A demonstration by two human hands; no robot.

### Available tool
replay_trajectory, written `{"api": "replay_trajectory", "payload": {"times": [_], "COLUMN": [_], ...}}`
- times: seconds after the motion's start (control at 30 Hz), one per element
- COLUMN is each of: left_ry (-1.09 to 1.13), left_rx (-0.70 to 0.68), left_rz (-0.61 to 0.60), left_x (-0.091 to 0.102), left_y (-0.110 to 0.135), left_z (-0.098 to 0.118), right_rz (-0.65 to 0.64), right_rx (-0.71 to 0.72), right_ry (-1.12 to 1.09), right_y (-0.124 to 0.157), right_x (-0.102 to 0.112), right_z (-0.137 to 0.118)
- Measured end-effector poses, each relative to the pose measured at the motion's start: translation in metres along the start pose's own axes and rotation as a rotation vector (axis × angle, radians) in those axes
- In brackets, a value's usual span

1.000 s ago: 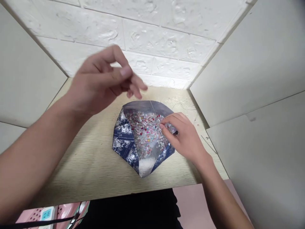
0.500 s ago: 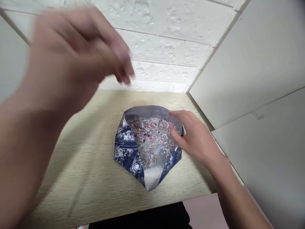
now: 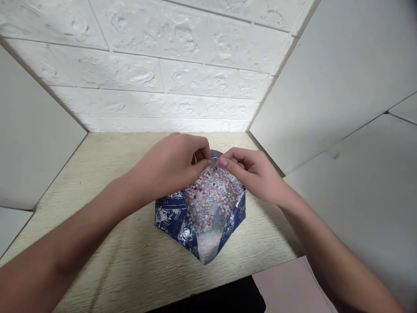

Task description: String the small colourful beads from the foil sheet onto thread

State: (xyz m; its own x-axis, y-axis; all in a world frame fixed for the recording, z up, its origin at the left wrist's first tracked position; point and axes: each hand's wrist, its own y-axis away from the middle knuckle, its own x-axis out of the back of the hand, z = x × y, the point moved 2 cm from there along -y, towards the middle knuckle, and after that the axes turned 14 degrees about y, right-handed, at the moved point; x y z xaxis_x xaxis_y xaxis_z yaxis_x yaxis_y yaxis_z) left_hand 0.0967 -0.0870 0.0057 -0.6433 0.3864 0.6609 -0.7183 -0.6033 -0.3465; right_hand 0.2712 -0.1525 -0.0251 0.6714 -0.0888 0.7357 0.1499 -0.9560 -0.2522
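Centre of frame, a blue patterned bag (image 3: 172,221) holds many loose beads (image 3: 211,193), the left hand (image 3: 172,163) and right hand (image 3: 256,174) pinching a fine thread (image 3: 215,158) above, none discernibly strung.

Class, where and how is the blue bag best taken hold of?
Probably pinch the blue bag by its near-left side, coming from the front left: that part is uncovered, while the bag opens upward over its beads.
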Motion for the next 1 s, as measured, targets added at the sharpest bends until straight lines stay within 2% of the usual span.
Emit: {"api": "replay_trajectory", "payload": {"times": [0.07,0.17,0.23,0.3,0.4,0.53,0.63,0.73,0.87,1.0], "left_ry": [-0.062,-0.166,-0.157,-0.172,-0.217,-0.282,-0.352,-0.374,-0.272,-0.105], "left_rx": [0.041,0.082,0.032,-0.035,-0.17,-0.254,-0.331,-0.345,-0.162,-0.032], "left_rz": [-0.091,-0.336,-0.474,-0.547,-0.512,-0.434,-0.407,-0.457,-0.55,-0.53], "left_x": [-0.012,-0.038,-0.054,-0.068,-0.085,-0.101,-0.102,-0.094,-0.073,-0.054], "left_y": [0.003,0.01,0.017,0.023,0.031,0.038,0.036,0.03,0.02,0.012], "left_z": [0.0,0.0,0.001,0.002,0.003,0.0,-0.004,-0.011,-0.027,-0.038], "right_rz": [-0.011,-0.075,-0.114,-0.118,-0.086,-0.054,-0.031,0.003,0.051,0.07], "right_rx": [0.004,0.01,0.002,0.004,0.045,0.116,0.141,0.151,0.176,0.227], "right_ry": [0.059,0.132,0.162,0.19,0.223,0.238,0.248,0.267,0.3,0.331], "right_y": [0.0,0.001,0.002,0.003,0.003,0.002,0.002,0.004,0.006,0.009], "right_x": [0.003,0.003,0.0,-0.003,-0.008,-0.014,-0.017,-0.018,-0.015,-0.013], "right_z": [0.005,0.012,0.016,0.017,0.016,0.017,0.02,0.023,0.023,0.022]}}
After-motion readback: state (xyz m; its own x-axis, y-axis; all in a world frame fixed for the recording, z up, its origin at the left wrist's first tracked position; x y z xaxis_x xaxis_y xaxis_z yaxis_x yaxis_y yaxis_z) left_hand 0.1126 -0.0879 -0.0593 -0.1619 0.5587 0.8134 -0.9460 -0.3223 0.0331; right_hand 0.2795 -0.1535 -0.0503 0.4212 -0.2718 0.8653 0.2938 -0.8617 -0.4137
